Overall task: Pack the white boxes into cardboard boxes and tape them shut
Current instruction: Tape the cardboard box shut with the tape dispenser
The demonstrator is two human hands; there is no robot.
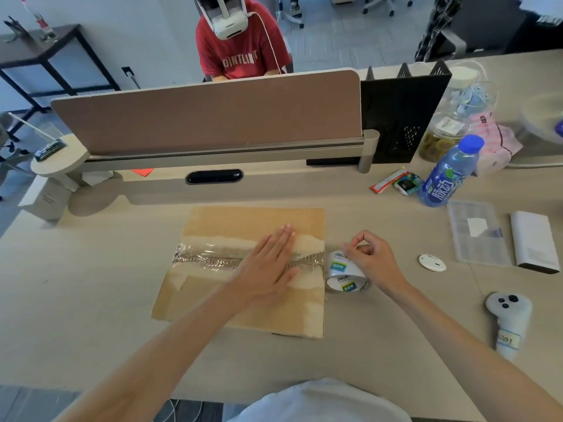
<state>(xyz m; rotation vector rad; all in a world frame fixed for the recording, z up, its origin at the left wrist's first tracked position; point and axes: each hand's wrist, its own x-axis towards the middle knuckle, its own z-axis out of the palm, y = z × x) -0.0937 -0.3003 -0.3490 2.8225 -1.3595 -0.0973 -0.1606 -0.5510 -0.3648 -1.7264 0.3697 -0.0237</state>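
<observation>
A closed cardboard box [219, 222] lies in the middle of the desk, its top flaps joined by a strip of clear tape [207, 258] running left to right along the seam. My left hand [268, 266] lies flat on the tape at the right part of the box top, fingers straight. A roll of clear tape [345, 274] stands against the box's right edge. My right hand [370, 257] holds the roll from the right, thumb and forefinger pinched together above it. One white box [534, 240] lies at the far right of the desk.
A blue drink bottle [449, 173] stands at the right, a clear plastic case [475, 233] and a white round disc [432, 262] nearer. A white controller [507, 318] lies by the right front. A desk divider [207, 114] closes the back; a person in red sits behind it.
</observation>
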